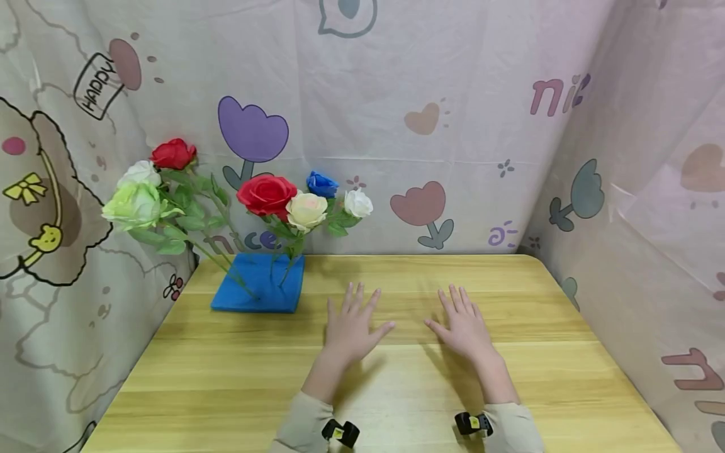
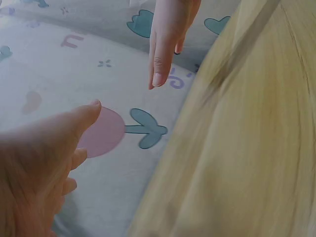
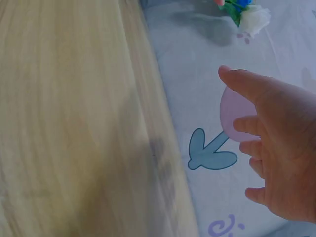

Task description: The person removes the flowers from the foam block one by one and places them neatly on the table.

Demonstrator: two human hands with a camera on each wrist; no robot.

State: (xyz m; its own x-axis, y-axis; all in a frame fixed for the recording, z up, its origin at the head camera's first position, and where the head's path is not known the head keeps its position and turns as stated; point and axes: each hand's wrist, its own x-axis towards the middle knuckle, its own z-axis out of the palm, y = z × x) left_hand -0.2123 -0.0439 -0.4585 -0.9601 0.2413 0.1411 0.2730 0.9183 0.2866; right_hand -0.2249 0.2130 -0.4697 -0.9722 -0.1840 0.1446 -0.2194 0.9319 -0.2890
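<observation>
Both hands are over the middle of the table, empty, with fingers spread. My left hand (image 1: 351, 330) is nearest to a blue block (image 1: 257, 267) at the table's back left, which stands apart from it. My right hand (image 1: 467, 327) is farther right, with a gap between the hands. Artificial flowers rise from the block on thin stems. Leaning left are a red rose (image 1: 173, 154), a white flower (image 1: 139, 173) and a pale green flower (image 1: 133, 206). On the right side are a red rose (image 1: 267, 195), a cream rose (image 1: 306, 211), a blue rose (image 1: 322, 184) and a white rose (image 1: 358, 204).
The wooden table (image 1: 408, 390) meets a printed cloth (image 1: 362, 94) hung behind it and at both sides. A small black device (image 1: 341, 433) is strapped on the left wrist, and another black device (image 1: 473, 423) on the right.
</observation>
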